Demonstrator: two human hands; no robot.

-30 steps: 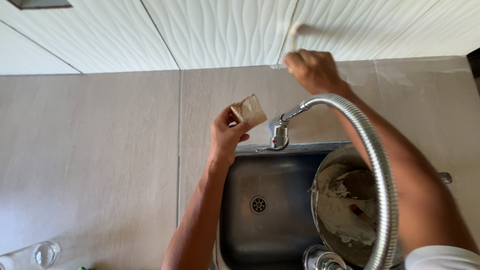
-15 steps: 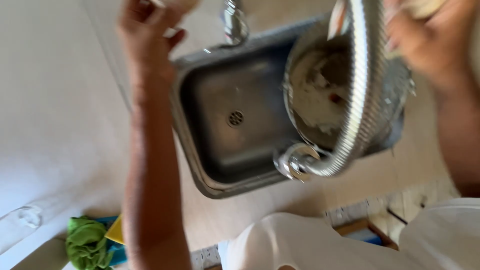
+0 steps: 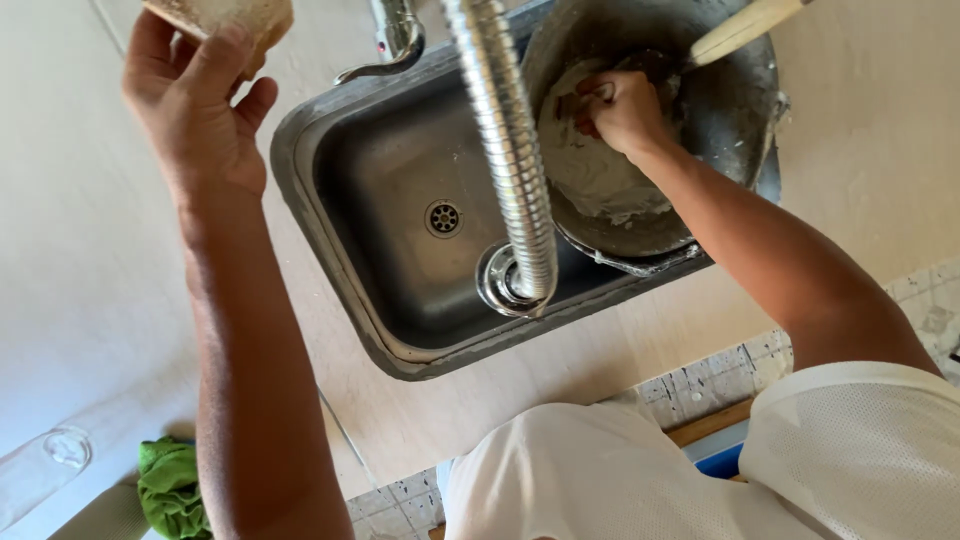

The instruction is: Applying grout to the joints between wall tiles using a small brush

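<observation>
My left hand (image 3: pixel 195 110) is raised at the upper left, fingers closed around a pale sponge block (image 3: pixel 225 18) smeared with plaster. My right hand (image 3: pixel 618 110) reaches into a round metal bowl (image 3: pixel 740 120) standing in the right half of the steel sink (image 3: pixel 400 220). Its fingers are curled in the white plaster paste (image 3: pixel 590 175) that fills the bowl's lower part. A pale wooden handle (image 3: pixel 745 28) sticks out of the bowl above my right hand.
A ribbed metal hose (image 3: pixel 510 150) runs down over the sink from a tap (image 3: pixel 395 35) at the back. A green cloth (image 3: pixel 170 485) and a clear glass (image 3: pixel 55 460) lie at lower left. Pale counter surrounds the sink; tiled floor shows below.
My view tilted down from the wall to the sink. My right hand dropped from the wall into the bowl of plaster. My left hand stayed raised with the sponge block.
</observation>
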